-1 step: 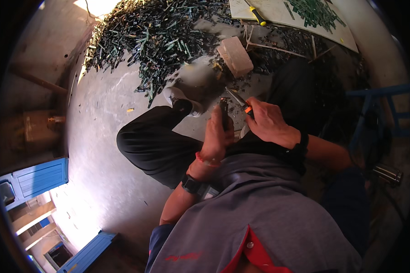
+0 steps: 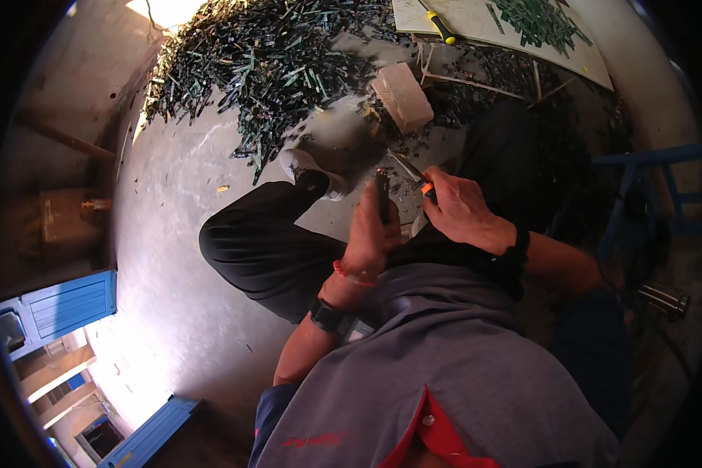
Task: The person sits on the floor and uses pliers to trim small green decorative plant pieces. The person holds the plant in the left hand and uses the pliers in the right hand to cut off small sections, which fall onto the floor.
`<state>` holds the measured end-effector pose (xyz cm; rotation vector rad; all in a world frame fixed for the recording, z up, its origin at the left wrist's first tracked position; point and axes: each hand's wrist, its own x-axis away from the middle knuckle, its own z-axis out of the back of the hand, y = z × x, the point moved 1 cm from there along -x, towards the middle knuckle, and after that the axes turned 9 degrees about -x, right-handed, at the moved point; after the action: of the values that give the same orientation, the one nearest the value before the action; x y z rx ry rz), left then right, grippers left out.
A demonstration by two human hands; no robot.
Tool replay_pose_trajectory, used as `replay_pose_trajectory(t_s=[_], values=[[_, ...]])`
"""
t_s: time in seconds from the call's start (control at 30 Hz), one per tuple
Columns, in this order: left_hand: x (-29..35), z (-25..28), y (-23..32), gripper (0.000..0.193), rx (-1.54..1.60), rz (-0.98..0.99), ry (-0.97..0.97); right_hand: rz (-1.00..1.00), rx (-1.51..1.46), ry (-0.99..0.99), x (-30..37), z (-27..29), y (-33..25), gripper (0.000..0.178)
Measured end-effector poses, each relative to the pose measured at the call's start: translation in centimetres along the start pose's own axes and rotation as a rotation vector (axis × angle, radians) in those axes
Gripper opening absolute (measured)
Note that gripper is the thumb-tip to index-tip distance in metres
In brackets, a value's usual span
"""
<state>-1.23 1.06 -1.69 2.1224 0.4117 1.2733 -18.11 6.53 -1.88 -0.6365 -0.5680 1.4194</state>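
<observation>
My left hand (image 2: 370, 222) is closed around a narrow dark strip (image 2: 383, 191) that stands up out of the fist, its upper end brownish. Close by on the right, my right hand (image 2: 462, 207) grips a pointed grey metal tool with an orange-and-black handle (image 2: 428, 189). Its slim tapered metal end (image 2: 404, 164) points up and left, past the top of the strip. A small gap shows between tool and strip. Whether the tool has one blade or two jaws is too small to tell. Both hands are held above my lap.
A large heap of dark, greenish strips (image 2: 288, 74) covers the floor ahead. Beyond my hands lies a pale brick (image 2: 402, 97). A pale board (image 2: 476, 27) carries a yellow-and-black screwdriver (image 2: 446, 31) and green strips (image 2: 542, 27). A blue frame (image 2: 647, 160) stands at right.
My right hand and the tool have shifted very slightly to the right. The left hand keeps its hold on the strip, almost unmoved.
</observation>
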Motion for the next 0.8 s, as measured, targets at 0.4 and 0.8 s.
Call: replay_pose_trajectory(t_s=[0.4, 0.8], values=[[0.3, 0.6, 0.0, 0.052, 0.112, 0.037, -0.048, -0.06, 0.169, -0.066, 1.2, -0.3, -0.3, 0.032], [0.1, 0.9, -0.4, 0.054, 0.108, -0.033, -0.022, -0.085, 0.071, -0.113, 1.0, -0.8, -1.4, 0.028]])
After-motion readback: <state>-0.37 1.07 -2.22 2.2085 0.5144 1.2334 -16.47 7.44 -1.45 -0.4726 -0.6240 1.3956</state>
